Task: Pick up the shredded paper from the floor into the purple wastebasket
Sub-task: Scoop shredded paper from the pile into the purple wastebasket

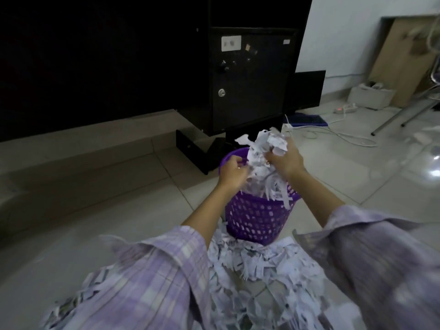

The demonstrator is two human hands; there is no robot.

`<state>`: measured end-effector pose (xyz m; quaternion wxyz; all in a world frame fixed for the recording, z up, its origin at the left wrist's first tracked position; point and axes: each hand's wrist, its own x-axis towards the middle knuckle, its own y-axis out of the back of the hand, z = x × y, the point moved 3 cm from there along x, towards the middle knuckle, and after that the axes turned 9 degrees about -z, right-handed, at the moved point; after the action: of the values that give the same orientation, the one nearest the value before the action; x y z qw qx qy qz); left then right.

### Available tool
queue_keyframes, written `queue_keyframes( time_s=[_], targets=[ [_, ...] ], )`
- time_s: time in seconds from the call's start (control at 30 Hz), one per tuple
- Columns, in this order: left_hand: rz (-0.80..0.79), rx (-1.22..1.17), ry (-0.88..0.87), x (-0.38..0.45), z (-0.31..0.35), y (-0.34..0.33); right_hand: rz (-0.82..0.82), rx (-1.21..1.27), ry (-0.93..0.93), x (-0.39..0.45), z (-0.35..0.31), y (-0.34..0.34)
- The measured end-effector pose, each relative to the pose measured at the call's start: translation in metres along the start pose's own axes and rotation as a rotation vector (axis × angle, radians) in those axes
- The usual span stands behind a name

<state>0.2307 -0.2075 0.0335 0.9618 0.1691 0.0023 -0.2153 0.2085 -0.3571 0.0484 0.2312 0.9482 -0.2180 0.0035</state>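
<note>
Head view: both hands' fingers [273, 156] curl around shredded paper [262, 148] above the purple wastebasket [257, 217]

Both arms reach straight ahead toward twelve o'clock, bare forearms out of pushed-up lilac plaid sleeves [152, 265]. The left hand [232, 173] has its fingers curled, knuckles up, a ring on one finger. The right hand [285, 160], at about one o'clock and slightly higher, has its fingers clenched tight. The hands sit near each other.
</note>
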Motion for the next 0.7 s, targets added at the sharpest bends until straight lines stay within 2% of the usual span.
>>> queue_keyframes(
  time_s=[0.13,0.27,0.37,0.5,0.6,0.7],
  targets=[
    [-0.033,0.521,-0.101,0.026,-0.016,-0.016,-0.05,-0.338,0.109,0.027,0.023,-0.015],
    [-0.088,0.887,-0.091,0.036,-0.034,-0.024,-0.275,-0.622,0.121,0.041,0.053,-0.038],
    [-0.154,1.032,-0.043,0.039,-0.044,-0.03,-0.421,-0.854,0.113,0.05,0.073,-0.051],
    [-0.213,1.211,-0.031,0.041,-0.043,-0.032,-0.614,-0.991,0.042,0.054,0.091,-0.064],
    [-0.235,1.226,-0.03,0.041,-0.041,-0.033,-0.893,-1.066,-0.037,0.044,0.096,-0.074],
    [-0.311,1.288,-0.011,0.048,-0.045,-0.036,-1.114,-1.009,-0.165,0.039,0.086,-0.074]
  ],
)
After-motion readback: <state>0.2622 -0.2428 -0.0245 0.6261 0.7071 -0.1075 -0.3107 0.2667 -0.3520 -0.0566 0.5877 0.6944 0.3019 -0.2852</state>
